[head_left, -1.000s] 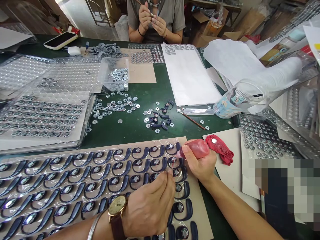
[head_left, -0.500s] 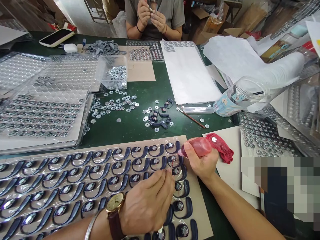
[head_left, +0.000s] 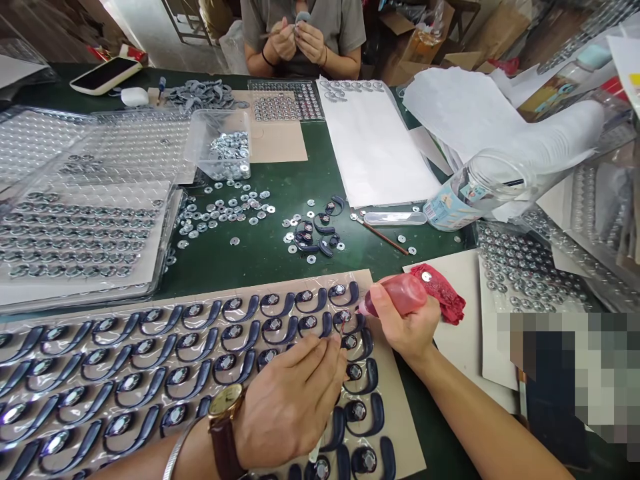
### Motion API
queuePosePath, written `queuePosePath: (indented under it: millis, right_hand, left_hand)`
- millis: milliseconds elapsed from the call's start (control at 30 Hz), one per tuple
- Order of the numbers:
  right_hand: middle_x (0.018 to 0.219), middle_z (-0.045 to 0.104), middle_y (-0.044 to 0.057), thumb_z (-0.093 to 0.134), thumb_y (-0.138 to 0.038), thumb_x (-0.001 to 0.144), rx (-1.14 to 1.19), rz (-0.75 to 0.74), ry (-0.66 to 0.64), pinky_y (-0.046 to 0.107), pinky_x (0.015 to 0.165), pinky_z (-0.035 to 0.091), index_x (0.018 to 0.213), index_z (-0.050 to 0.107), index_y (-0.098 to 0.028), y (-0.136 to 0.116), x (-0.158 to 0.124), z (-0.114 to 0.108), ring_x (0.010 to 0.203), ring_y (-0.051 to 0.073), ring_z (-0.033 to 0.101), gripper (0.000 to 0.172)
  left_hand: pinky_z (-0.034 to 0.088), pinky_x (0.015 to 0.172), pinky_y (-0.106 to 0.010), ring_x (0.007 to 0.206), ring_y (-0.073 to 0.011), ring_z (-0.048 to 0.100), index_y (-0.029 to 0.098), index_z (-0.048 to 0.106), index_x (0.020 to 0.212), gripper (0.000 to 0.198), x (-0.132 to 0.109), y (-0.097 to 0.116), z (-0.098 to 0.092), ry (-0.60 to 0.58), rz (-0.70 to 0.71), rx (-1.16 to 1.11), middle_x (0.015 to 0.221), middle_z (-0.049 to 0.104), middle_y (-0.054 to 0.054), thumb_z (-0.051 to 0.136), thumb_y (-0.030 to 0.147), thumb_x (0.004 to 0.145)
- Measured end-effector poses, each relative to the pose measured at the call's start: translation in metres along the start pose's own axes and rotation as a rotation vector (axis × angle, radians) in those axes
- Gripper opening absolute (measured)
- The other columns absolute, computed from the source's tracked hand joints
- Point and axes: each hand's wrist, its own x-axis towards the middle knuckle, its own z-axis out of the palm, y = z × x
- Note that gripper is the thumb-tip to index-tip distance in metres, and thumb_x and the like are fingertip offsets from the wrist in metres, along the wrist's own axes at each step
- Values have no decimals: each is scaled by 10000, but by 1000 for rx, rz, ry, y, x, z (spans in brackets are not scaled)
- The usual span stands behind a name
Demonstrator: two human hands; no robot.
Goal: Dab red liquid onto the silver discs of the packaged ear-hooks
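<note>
Rows of dark curved pieces with round silvery centres (head_left: 175,415) lie under clear film on a brown board (head_left: 407,427). Over the board's right part is my left hand (head_left: 293,400), its fingers pinched on a thin brush (head_left: 315,453); the tip reaches a round centre in the second row, and the white end shows below the palm. My right hand (head_left: 413,327) is wrapped round a red squeeze bottle (head_left: 400,295), tilted with its nozzle to the left, close to that same piece.
Beyond the board lie loose washers (head_left: 235,241), a wooden stick (head_left: 383,237) and a red cloth (head_left: 443,297). A clear box (head_left: 220,143), a plastic jar (head_left: 457,200) and white sheets (head_left: 375,153) stand or lie farther back. Another person's hands (head_left: 297,41) hold small items across the table.
The view has shifted slightly. My hands keep nearly the same places over the board, with brush and bottle still held. The other person's hands have moved lower.
</note>
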Motion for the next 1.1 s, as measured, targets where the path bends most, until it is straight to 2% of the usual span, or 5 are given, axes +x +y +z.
queuePosePath:
  millis: [267,733,900,1000,1100]
  right_hand:
    - [522,623,2,626,-298,801,16,17,-31,261,509,488,657,644,-164,-1,-1,0,488,144,605,198]
    - [614,663,17,660,-303,783,245,114,-11,275,510,525,724,641,-178,-1,-9,4,498,152,625,140]
    - [587,628,0,588,-356,847,475,249,-50,243,398,476,768,621,-189,-8,9,-5,428,127,579,188]
    - [685,662,24,629,-395,811,407,222,-122,254,455,507,732,625,-184,-10,21,-4,498,134,604,225]
    - [642,646,17,680,-378,768,253,160,-10,271,487,513,698,626,-172,-6,26,5,499,136,585,224]
  left_hand:
    - [506,898,-395,1017,-241,638,37,616,1093,296,3,-5,-2,9,-40,-49,1127,654,-159,387,106,919]
    - [507,816,-310,940,-144,676,162,612,1116,304,4,-26,-7,152,-302,-525,1047,704,-78,544,43,845]
    - [512,806,-302,875,-137,691,178,622,1103,257,5,-29,-7,174,-353,-556,990,720,-56,541,90,876]
    - [511,813,-304,891,-136,685,163,622,1090,247,4,-32,-10,183,-302,-494,1020,711,-62,530,82,876]
    - [514,822,-330,926,-164,676,120,617,1089,244,5,-34,-12,161,-193,-301,1063,695,-87,509,80,874]
